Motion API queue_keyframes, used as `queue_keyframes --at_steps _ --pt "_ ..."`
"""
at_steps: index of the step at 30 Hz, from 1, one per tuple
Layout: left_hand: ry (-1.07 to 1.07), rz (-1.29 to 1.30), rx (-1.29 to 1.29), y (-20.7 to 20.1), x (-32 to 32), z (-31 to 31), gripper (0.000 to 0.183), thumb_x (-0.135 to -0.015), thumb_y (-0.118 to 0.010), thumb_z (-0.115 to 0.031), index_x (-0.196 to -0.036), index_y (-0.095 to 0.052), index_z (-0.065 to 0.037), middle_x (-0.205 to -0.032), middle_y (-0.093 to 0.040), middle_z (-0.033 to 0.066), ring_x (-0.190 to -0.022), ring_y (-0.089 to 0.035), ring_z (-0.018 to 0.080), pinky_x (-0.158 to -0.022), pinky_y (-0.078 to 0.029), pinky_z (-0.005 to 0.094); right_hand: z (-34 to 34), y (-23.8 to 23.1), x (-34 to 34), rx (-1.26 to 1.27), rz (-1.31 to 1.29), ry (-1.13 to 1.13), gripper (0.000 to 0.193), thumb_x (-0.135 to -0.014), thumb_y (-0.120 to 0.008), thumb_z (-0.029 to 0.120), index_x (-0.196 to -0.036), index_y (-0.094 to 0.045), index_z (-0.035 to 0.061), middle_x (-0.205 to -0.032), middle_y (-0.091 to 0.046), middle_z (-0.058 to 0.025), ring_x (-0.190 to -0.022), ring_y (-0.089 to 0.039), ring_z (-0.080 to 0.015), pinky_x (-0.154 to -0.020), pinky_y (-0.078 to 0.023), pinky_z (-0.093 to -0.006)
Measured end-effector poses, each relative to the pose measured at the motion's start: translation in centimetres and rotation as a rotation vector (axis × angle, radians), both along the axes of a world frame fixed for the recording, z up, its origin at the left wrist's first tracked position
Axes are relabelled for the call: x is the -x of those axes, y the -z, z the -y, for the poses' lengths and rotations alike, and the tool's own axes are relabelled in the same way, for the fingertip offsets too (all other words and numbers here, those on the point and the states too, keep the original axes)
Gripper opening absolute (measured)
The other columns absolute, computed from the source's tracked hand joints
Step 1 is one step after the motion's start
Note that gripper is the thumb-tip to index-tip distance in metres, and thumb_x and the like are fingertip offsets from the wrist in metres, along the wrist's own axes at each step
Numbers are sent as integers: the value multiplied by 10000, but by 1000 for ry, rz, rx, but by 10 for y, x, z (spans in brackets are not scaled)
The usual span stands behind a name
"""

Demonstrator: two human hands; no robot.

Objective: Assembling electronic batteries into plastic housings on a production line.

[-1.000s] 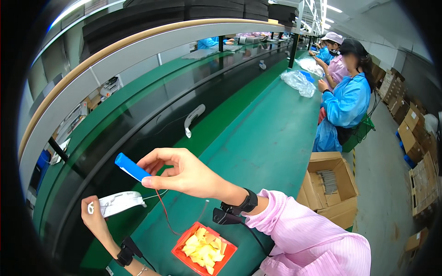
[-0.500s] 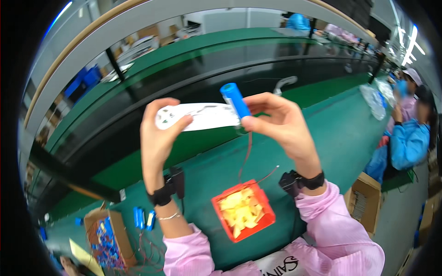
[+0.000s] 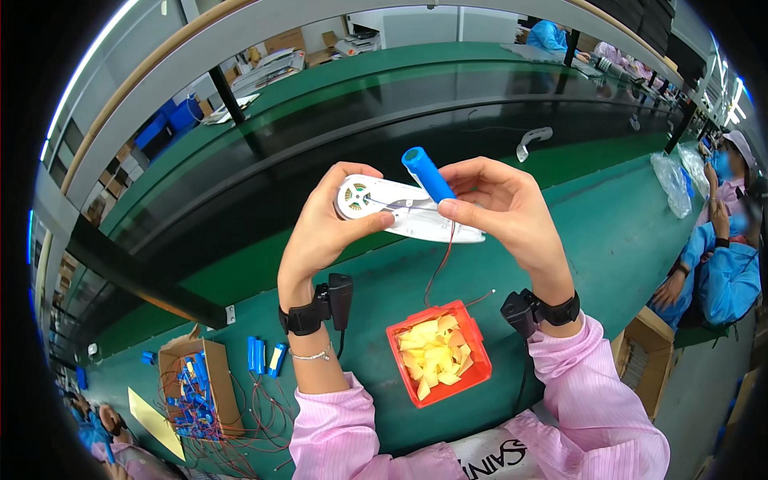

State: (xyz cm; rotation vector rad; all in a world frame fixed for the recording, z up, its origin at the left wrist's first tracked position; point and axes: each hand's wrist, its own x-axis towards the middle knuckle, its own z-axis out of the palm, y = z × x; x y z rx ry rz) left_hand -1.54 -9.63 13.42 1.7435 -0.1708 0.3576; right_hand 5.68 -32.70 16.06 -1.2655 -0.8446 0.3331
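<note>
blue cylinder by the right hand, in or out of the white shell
Out: the right hand pinches the blue cylinder at a slant, its upper end jutting past the edge of the white shell.

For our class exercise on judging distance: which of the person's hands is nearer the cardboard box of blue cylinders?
Left. The left hand holds the white casing beyond the cardboard box and to its right; the right hand, with a blue cylinder, is farther right.
</note>
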Motion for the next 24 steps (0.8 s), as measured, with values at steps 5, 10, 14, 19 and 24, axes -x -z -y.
queue_keyframes --at_steps 5,10,14,19,24 --pt "-64 13 -77 -1 -4 14 398 -761 -786 -44 -1086 -557 -28 -972 -655 63 -888 -645 112 -748 -547 257 2 1 -3 -13 15 -1 344 -834 -773 74 -1128 -645 -50 -1054 -668 -102 -958 -639 -151 -879 -538 -305" --pt "-342 47 -103 -4 -9 23 282 -777 -802 -135 -925 -601 -3 -798 -686 78 -706 -669 115 -582 -538 248 5 -5 3 -20 21 23 344 -831 -777 84 -1125 -655 -48 -1040 -673 -105 -960 -640 -152 -870 -542 -306" --pt "-490 87 23 -3 -11 27 281 -815 -778 -217 -831 -595 -4 -705 -677 85 -587 -647 102 -445 -485 234 6 -1 4 98 111 41 307 -837 -767 93 -1104 -688 -39 -1014 -684 -100 -941 -648 -151 -847 -546 -303" --pt "-588 62 27 -8 -7 31 296 -818 -772 -228 -792 -578 -6 -673 -664 83 -572 -634 98 -443 -480 235 -2 6 9 287 299 102 285 -840 -729 74 -1107 -702 -22 -988 -685 -109 -884 -667 -176 -801 -553 -314" --pt "-577 68 -50 -15 -4 38 300 -822 -777 -237 -794 -580 -11 -681 -655 69 -566 -614 82 -444 -467 226 -4 6 8 330 494 186 267 -848 -703 66 -1105 -701 -5 -1008 -685 -148 -863 -686 -246 -799 -554 -334"
